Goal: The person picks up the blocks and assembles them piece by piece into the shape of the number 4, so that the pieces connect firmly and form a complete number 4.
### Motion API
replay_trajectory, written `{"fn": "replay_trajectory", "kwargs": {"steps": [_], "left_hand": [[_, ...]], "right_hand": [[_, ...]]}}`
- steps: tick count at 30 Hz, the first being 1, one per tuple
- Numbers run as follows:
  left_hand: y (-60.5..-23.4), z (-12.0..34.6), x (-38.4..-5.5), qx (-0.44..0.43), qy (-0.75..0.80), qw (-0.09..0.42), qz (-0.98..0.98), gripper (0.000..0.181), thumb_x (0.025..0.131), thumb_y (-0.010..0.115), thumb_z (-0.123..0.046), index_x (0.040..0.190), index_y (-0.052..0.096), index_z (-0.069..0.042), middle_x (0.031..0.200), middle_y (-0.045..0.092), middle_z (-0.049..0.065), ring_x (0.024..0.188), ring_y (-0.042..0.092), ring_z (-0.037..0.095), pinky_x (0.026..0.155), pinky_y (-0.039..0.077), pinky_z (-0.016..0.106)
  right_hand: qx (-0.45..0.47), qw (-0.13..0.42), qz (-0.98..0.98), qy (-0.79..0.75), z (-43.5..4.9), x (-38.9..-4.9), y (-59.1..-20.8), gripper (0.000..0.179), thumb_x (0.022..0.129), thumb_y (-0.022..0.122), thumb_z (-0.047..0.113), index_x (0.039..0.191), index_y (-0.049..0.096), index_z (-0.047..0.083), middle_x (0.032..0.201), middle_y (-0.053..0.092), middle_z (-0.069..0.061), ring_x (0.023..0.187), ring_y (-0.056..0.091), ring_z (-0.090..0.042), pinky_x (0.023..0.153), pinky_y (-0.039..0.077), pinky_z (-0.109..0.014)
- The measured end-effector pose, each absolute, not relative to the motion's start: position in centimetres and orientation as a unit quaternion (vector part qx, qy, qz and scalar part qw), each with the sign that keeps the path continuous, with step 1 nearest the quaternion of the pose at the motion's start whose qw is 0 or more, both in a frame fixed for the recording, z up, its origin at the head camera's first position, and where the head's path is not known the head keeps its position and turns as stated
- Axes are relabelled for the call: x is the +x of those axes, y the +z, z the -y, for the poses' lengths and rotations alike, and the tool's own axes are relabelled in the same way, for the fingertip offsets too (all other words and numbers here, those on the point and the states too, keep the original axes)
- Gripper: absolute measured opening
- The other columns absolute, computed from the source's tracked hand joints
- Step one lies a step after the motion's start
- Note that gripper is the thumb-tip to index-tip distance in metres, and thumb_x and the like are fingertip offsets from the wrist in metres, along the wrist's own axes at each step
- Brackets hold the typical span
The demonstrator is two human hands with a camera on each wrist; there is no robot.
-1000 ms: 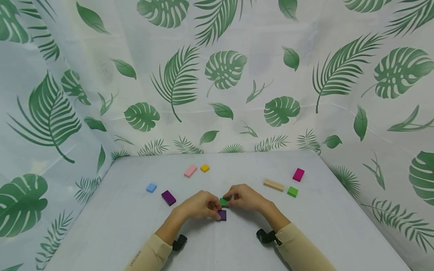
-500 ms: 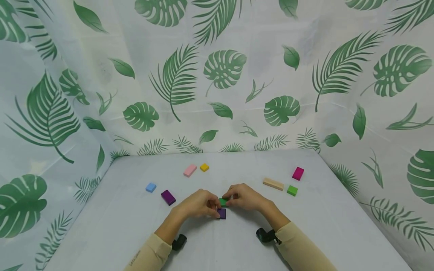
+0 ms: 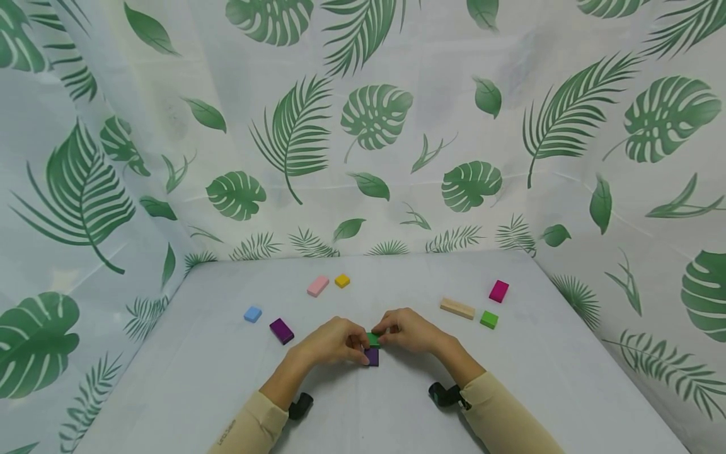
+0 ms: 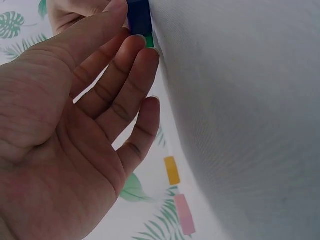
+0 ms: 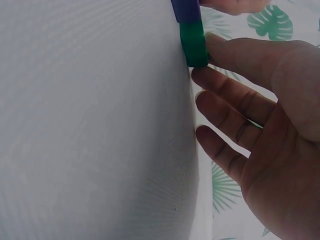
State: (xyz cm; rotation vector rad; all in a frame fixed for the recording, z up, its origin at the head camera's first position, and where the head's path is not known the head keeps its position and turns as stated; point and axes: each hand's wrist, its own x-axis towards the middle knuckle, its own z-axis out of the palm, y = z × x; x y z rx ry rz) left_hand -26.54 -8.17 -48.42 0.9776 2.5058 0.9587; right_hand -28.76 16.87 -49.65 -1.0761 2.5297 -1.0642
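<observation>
Near the table's middle my left hand pinches a dark purple block by its left side, thumb at the near end. Directly behind that block lies a green block, which my right hand pinches between thumb and index finger. The two blocks meet end to end, as the right wrist view shows with the purple block against the green block. In the left wrist view the left fingers hide most of the green block.
On the white table, left, lie a blue block, a plum block, a pink block and a yellow block. To the right are a wooden bar, a light green block and a magenta block.
The purple block has shifted slightly away from the person, closing the small gap to the green block. Both hands keep their grip and almost the same place.
</observation>
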Motion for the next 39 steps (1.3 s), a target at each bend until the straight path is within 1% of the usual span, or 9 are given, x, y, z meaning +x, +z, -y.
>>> {"fn": "replay_trajectory", "kwargs": {"steps": [5, 14, 21, 29, 33, 39], "left_hand": [[-48.29, 8.13, -26.52, 0.341, 0.335, 0.142, -0.867, 0.016, 0.086, 0.087, -0.023, 0.092, 0.076, -0.014, 0.075, 0.068, -0.010, 0.066, 0.060, 0.003, 0.061, 0.049, 0.019], [-48.31, 8.06, -26.54, 0.337, 0.332, 0.141, -0.870, 0.016, 0.086, 0.087, -0.023, 0.093, 0.076, -0.015, 0.074, 0.068, -0.011, 0.066, 0.059, 0.001, 0.060, 0.049, 0.019], [-48.48, 8.05, -26.53, 0.327, 0.333, 0.145, -0.872, 0.016, 0.085, 0.088, -0.024, 0.091, 0.075, -0.017, 0.075, 0.069, -0.011, 0.067, 0.060, 0.001, 0.062, 0.050, 0.019], [-48.49, 8.06, -26.58, 0.328, 0.330, 0.141, -0.874, 0.020, 0.086, 0.087, -0.025, 0.097, 0.074, -0.015, 0.075, 0.068, -0.011, 0.066, 0.060, 0.002, 0.061, 0.050, 0.020], [-48.45, 8.07, -26.56, 0.330, 0.327, 0.138, -0.875, 0.023, 0.086, 0.087, -0.025, 0.100, 0.072, -0.015, 0.074, 0.066, -0.010, 0.065, 0.059, 0.003, 0.060, 0.048, 0.020], [-48.38, 8.05, -26.44, 0.331, 0.335, 0.145, -0.870, 0.022, 0.086, 0.087, -0.022, 0.100, 0.072, -0.013, 0.074, 0.066, -0.008, 0.062, 0.058, 0.004, 0.060, 0.048, 0.020]], "right_hand": [[-0.367, 0.095, -0.854, -0.357, -16.88, -28.85, -49.75, 0.021, 0.095, 0.075, 0.010, 0.115, 0.080, 0.006, 0.105, 0.076, -0.003, 0.094, 0.065, -0.005, 0.080, 0.054, -0.024], [-0.366, 0.103, -0.851, -0.361, -16.86, -28.73, -49.52, 0.021, 0.094, 0.076, 0.009, 0.114, 0.079, 0.004, 0.103, 0.076, -0.005, 0.084, 0.060, -0.004, 0.074, 0.052, -0.023], [-0.363, 0.113, -0.853, -0.358, -16.76, -28.75, -49.63, 0.021, 0.094, 0.076, 0.012, 0.114, 0.080, 0.007, 0.102, 0.076, -0.001, 0.083, 0.061, -0.004, 0.073, 0.052, -0.023], [-0.361, 0.115, -0.853, -0.359, -16.74, -28.74, -49.53, 0.020, 0.094, 0.077, 0.013, 0.113, 0.081, 0.008, 0.101, 0.076, 0.001, 0.083, 0.060, -0.004, 0.074, 0.052, -0.023], [-0.363, 0.115, -0.851, -0.361, -16.73, -28.72, -49.55, 0.020, 0.094, 0.077, 0.012, 0.113, 0.081, 0.008, 0.101, 0.076, 0.000, 0.084, 0.060, -0.005, 0.074, 0.051, -0.023], [-0.367, 0.118, -0.847, -0.365, -16.73, -28.61, -49.38, 0.020, 0.094, 0.077, 0.013, 0.113, 0.081, 0.008, 0.102, 0.076, -0.002, 0.084, 0.061, -0.005, 0.074, 0.052, -0.024]]}}
